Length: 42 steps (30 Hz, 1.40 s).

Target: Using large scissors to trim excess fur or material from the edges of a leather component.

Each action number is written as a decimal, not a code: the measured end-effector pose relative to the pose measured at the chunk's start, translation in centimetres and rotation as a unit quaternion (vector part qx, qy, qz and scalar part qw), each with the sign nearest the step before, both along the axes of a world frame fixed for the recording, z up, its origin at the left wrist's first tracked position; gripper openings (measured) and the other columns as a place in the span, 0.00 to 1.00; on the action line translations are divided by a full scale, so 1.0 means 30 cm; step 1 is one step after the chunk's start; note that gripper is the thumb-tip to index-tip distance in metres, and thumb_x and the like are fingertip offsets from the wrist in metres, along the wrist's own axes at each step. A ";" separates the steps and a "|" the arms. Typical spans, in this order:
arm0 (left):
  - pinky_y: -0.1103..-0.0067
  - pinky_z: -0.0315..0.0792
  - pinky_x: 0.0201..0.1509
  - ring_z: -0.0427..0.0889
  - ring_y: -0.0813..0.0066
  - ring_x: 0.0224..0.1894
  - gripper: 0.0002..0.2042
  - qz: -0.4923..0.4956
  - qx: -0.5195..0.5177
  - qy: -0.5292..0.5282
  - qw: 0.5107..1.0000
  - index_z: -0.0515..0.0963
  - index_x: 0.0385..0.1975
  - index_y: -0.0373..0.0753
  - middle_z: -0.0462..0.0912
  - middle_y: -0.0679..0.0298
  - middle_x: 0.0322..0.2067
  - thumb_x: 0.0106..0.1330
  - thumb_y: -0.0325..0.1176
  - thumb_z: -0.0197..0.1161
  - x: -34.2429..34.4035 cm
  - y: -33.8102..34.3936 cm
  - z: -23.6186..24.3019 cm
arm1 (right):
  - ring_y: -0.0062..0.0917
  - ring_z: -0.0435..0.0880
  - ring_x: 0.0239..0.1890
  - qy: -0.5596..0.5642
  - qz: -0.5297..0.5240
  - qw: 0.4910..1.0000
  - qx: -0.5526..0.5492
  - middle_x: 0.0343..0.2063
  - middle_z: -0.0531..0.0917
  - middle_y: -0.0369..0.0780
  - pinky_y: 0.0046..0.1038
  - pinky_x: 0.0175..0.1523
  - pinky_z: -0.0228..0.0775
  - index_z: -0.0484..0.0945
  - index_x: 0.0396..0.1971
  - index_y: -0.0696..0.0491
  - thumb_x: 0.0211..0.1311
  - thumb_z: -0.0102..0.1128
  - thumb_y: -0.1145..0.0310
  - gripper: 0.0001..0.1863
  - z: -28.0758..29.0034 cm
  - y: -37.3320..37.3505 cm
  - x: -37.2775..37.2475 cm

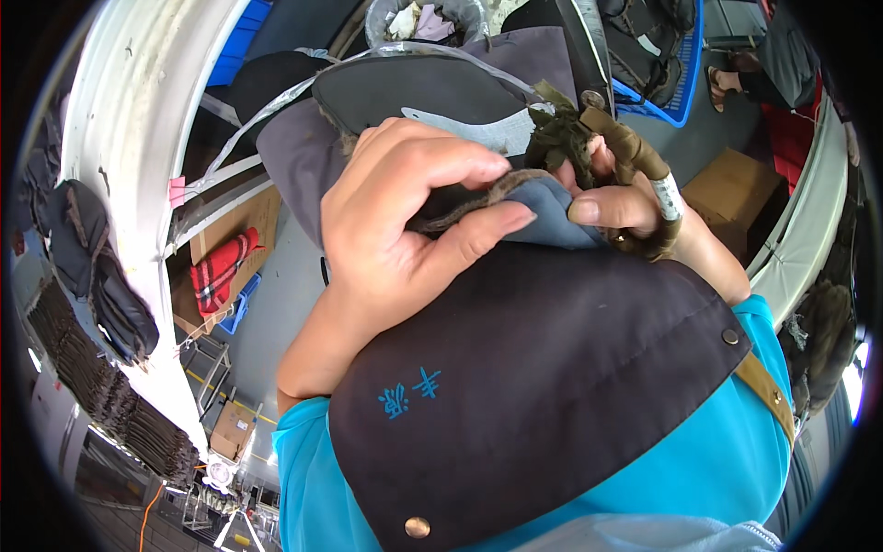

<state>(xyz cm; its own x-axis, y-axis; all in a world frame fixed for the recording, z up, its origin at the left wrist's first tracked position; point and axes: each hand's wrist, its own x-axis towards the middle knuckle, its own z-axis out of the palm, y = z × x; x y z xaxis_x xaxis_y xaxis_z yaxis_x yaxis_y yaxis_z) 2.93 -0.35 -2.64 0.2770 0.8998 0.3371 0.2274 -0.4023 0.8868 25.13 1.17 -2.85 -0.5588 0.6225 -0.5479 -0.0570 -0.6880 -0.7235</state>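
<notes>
My left hand point(405, 212) is curled at the brown fuzzy edge point(487, 193) of a piece of work, thumb and index fingertip on either side of it. My right hand point(635, 207) grips its folded blue-grey fabric point(543, 207), thumb on top and other fingers partly hidden. An olive wrapped ring point(648, 156) with a pale band surrounds the right hand's fingers, beside crumpled dark-green material point(556, 129). Behind my hands lie a dark grey padded piece point(368, 87) with a pale strip point(460, 124) and grey cloth point(285, 156). A dark apron point(515, 368) is below.
A white bench point(115, 147) at left holds dark pieces point(97, 276). A bin of scraps point(423, 23), blue basket point(681, 92) and cardboard box point(717, 189) stand beyond. Red plaid cloth point(221, 271) is at lower left. Another person's foot point(722, 83) shows at upper right.
</notes>
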 end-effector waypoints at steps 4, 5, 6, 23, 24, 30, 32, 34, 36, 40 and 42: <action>0.82 0.67 0.35 0.73 0.74 0.29 0.10 -0.012 -0.020 0.027 0.999 0.74 0.32 0.31 0.76 0.60 0.28 0.53 0.27 0.65 -0.006 -0.005 -0.002 | 0.18 0.70 0.39 0.009 0.002 1.000 -0.002 0.36 0.73 0.35 0.19 0.45 0.63 0.55 0.61 0.56 0.47 0.65 0.70 0.40 -0.024 0.000 0.007; 0.82 0.65 0.34 0.74 0.74 0.26 0.09 0.012 -0.044 0.004 0.999 0.75 0.29 0.33 0.77 0.62 0.25 0.51 0.29 0.66 0.002 -0.005 0.002 | 0.18 0.70 0.40 0.011 0.003 1.000 0.001 0.36 0.73 0.35 0.19 0.45 0.63 0.54 0.61 0.55 0.47 0.65 0.71 0.40 -0.022 0.004 0.007; 0.81 0.64 0.33 0.75 0.74 0.23 0.08 0.037 -0.068 -0.019 0.997 0.76 0.25 0.36 0.78 0.65 0.22 0.50 0.31 0.67 0.007 -0.006 0.006 | 0.18 0.70 0.40 0.014 0.004 1.000 0.003 0.37 0.73 0.35 0.19 0.46 0.63 0.54 0.61 0.55 0.48 0.64 0.71 0.40 -0.022 0.006 0.007; 0.79 0.62 0.31 0.75 0.75 0.26 0.12 -0.032 0.124 -0.026 0.991 0.80 0.24 0.43 0.75 0.72 0.23 0.35 0.28 0.69 0.012 -0.018 -0.044 | 0.18 0.71 0.39 0.056 -0.044 0.997 0.010 0.36 0.72 0.35 0.19 0.45 0.65 0.54 0.62 0.54 0.48 0.65 0.72 0.40 -0.037 -0.035 0.023; 0.80 0.61 0.31 0.75 0.76 0.26 0.10 -0.036 0.142 -0.027 0.989 0.80 0.22 0.43 0.75 0.72 0.23 0.36 0.28 0.68 0.016 -0.017 -0.040 | 0.17 0.71 0.39 0.071 -0.043 0.996 0.012 0.36 0.72 0.35 0.19 0.44 0.65 0.55 0.61 0.54 0.48 0.65 0.72 0.40 -0.040 -0.030 0.025; 0.80 0.61 0.31 0.75 0.76 0.26 0.09 -0.030 0.172 -0.004 0.985 0.80 0.22 0.44 0.76 0.71 0.24 0.37 0.31 0.68 -0.028 0.010 -0.045 | 0.15 0.69 0.35 0.062 -0.052 0.996 0.042 0.31 0.72 0.32 0.18 0.40 0.63 0.66 0.50 0.56 0.47 0.63 0.70 0.27 -0.077 0.006 -0.011; 0.76 0.64 0.32 0.76 0.71 0.31 0.12 -0.064 0.116 0.011 0.991 0.78 0.27 0.42 0.77 0.67 0.29 0.42 0.32 0.72 -0.049 0.010 -0.002 | 0.16 0.67 0.31 0.062 0.054 0.993 0.089 0.28 0.70 0.31 0.18 0.34 0.59 0.68 0.39 0.54 0.45 0.63 0.63 0.21 -0.071 0.034 0.005; 0.76 0.66 0.38 0.77 0.70 0.35 0.17 -0.075 0.041 0.089 0.992 0.79 0.32 0.44 0.78 0.66 0.33 0.41 0.39 0.72 -0.035 0.026 0.047 | 0.15 0.64 0.22 0.055 -0.015 0.995 0.078 0.20 0.68 0.32 0.19 0.26 0.54 0.68 0.29 0.55 0.42 0.63 0.57 0.20 -0.028 0.020 -0.005; 0.72 0.62 0.47 0.75 0.70 0.43 0.16 -0.120 0.024 0.177 0.977 0.78 0.33 0.45 0.78 0.70 0.35 0.42 0.40 0.69 -0.044 0.066 -0.014 | 0.18 0.63 0.14 0.086 -0.078 0.986 0.116 0.11 0.65 0.33 0.18 0.20 0.52 0.68 0.27 0.56 0.45 0.60 0.57 0.19 -0.083 0.018 0.012; 0.74 0.64 0.45 0.77 0.72 0.37 0.12 -0.101 0.039 0.119 0.987 0.78 0.28 0.44 0.79 0.69 0.29 0.40 0.26 0.63 -0.105 0.015 -0.095 | 0.18 0.62 0.13 0.135 -0.152 0.974 0.097 0.10 0.64 0.34 0.19 0.18 0.53 0.65 0.23 0.55 0.60 0.51 0.59 0.15 -0.198 0.129 0.021; 0.74 0.68 0.45 0.77 0.66 0.38 0.16 -0.069 -0.026 0.071 0.995 0.79 0.32 0.41 0.79 0.65 0.32 0.38 0.21 0.62 -0.153 0.002 -0.017 | 0.16 0.61 0.13 0.074 -0.217 0.970 0.076 0.11 0.64 0.32 0.18 0.18 0.51 0.66 0.23 0.52 0.60 0.53 0.59 0.14 -0.249 0.218 0.046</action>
<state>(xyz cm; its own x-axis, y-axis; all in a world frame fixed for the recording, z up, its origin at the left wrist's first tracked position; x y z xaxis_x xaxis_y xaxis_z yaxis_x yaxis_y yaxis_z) -1.65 -0.29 -3.14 0.4410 0.8650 0.2394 0.2975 -0.3925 0.8703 26.52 7.71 -10.33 -0.2906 0.8845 -0.3650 -0.4284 -0.4613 -0.7769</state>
